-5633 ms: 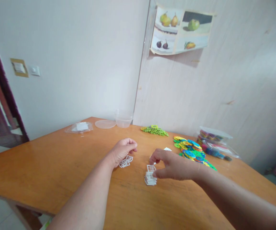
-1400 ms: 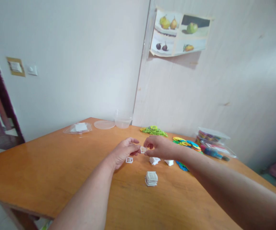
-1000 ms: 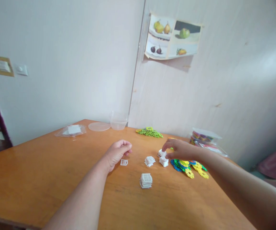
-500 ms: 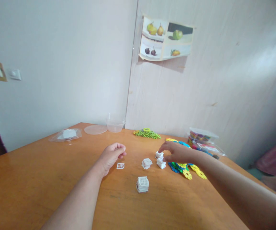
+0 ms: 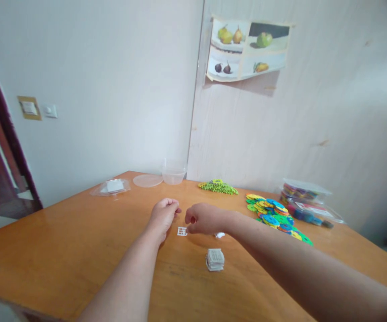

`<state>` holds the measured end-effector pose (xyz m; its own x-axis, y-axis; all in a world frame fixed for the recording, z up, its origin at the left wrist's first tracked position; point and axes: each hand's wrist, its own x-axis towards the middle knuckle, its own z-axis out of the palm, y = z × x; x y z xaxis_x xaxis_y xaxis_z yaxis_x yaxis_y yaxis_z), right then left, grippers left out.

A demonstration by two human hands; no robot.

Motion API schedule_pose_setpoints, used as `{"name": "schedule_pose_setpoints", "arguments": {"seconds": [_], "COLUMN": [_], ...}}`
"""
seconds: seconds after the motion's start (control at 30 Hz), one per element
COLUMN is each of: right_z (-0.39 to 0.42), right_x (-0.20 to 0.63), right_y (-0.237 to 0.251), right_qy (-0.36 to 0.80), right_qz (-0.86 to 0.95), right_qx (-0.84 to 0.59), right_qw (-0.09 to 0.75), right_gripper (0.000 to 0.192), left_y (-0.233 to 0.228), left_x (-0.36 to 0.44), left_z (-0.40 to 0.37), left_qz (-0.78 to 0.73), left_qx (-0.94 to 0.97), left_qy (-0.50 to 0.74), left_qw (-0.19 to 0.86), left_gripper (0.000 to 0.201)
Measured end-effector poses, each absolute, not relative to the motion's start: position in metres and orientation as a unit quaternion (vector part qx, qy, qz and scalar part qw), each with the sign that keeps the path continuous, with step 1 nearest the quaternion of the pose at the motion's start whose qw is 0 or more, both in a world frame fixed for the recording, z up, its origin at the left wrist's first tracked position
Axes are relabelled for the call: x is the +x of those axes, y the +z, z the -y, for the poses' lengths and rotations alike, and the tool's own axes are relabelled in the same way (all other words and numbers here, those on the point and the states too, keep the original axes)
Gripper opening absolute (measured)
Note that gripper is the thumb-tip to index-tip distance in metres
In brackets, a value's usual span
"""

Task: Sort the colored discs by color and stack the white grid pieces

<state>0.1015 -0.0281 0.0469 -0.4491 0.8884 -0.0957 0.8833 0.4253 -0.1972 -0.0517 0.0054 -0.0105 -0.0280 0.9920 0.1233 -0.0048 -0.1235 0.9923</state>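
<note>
Brought back from the coloured discs [image 5: 274,213], the right hand [image 5: 202,219] is curled over the white lattice piece [image 5: 181,231], fingers narrowed. Whether it is gripped cannot be told. Left hand [image 5: 163,215] is loosely closed, holding nothing visible.

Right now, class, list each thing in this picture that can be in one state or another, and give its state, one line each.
Left hand: loosely curled, resting on the table.
Right hand: fingers closed, just above a white window-shaped piece.
White piece stack: lying free.
Clear tub: lid off.
Round lid: lying flat beside it.
Coloured discs: spread loose.
Fruit poster: lower edge curling.
</note>
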Motion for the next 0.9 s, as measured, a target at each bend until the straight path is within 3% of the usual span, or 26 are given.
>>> {"name": "schedule_pose_setpoints", "arguments": {"seconds": [0.17, 0.37, 0.67, 0.9], "right_z": [0.016, 0.007, 0.009, 0.011], "right_x": [0.078, 0.079, 0.091, 0.113], "right_y": [0.036, 0.031, 0.014, 0.006], "right_qy": [0.112, 0.164, 0.218, 0.249], "right_qz": [0.823, 0.802, 0.756, 0.707], "right_qx": [-0.556, -0.574, -0.594, -0.605], "right_qw": [-0.032, -0.017, 0.166, 0.268], "right_gripper": [0.026, 0.026, 0.011, 0.006], "left_y": [-0.011, -0.011, -0.021, -0.015], "left_x": [-0.051, -0.049, -0.05, -0.047], "left_z": [-0.004, -0.005, -0.013, -0.002], "left_qz": [-0.466, -0.467, -0.473, -0.405], "left_qx": [0.509, 0.511, 0.538, 0.57], "left_qy": [0.548, 0.542, 0.527, 0.461], "left_qw": [0.473, 0.477, 0.457, 0.546], "left_gripper": [0.013, 0.012, 0.012, 0.021]}}
